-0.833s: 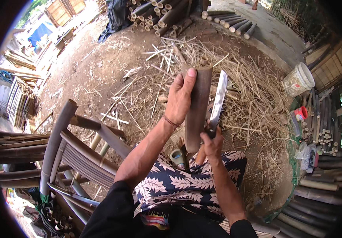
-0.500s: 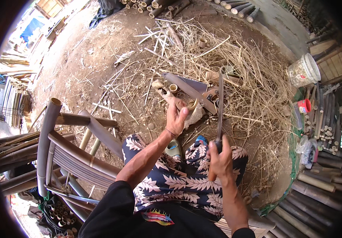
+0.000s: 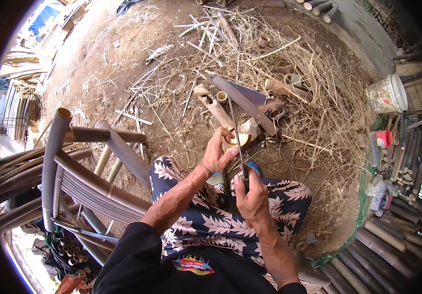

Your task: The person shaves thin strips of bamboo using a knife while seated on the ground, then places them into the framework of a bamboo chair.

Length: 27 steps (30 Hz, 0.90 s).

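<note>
Left hand: gripped one bamboo piece, lower part hidden
Right hand: clenched one knife, handle mostly covered
Saw: one lay beyond, blade partly hidden

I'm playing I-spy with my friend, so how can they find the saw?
Start at the big heap of straw-coloured strips. By its left side, beyond the left hand, lies the saw. Its flat, bluish-grey blade and brown handle set it apart from the rounded, dark bamboo piece alongside.
</note>
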Motion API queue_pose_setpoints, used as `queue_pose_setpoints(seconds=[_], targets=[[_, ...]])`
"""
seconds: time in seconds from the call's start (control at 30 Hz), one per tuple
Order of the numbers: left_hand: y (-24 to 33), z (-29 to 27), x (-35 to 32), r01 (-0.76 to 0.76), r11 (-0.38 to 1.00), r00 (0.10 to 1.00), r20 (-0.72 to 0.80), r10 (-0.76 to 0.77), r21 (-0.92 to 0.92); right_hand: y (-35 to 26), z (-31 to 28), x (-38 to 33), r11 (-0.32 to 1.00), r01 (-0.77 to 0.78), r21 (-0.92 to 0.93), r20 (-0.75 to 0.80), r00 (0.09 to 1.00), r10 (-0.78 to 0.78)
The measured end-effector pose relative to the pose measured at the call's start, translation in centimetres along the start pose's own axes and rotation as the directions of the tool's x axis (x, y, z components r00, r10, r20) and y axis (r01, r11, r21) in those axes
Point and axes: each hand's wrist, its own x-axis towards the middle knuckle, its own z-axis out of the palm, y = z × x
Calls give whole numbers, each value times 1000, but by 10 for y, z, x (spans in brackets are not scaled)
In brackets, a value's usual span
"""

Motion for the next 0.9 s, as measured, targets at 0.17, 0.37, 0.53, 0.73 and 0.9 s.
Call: queue_pose_setpoints(seconds=[0.17, 0.37, 0.53, 0.73, 0.9], targets=[[2, -1, -2, 1, 1000, 1000, 22, 0, -6, 2, 5, -1, 999, 8, -32, -31, 999, -9], [-5, 2, -5, -34, 999, 999, 13, 35, -28, 5, 7, -4, 999, 35, -35, -65, 997, -38], [2, -3, -4, 38, 999, 998, 41, -38, 11, -4, 6, 0, 997, -38, -66, -44, 998, 35], [112, -28, 52, -98, 921, 974, -155, 167, 376, 3, -1, 23, 995, -69, -74, -109, 992, 61], [181, -2, 114, -613, 575, 786, 490, 377, 542, 8, 8, 27, 991, -47, -126, -110, 993, 33]])
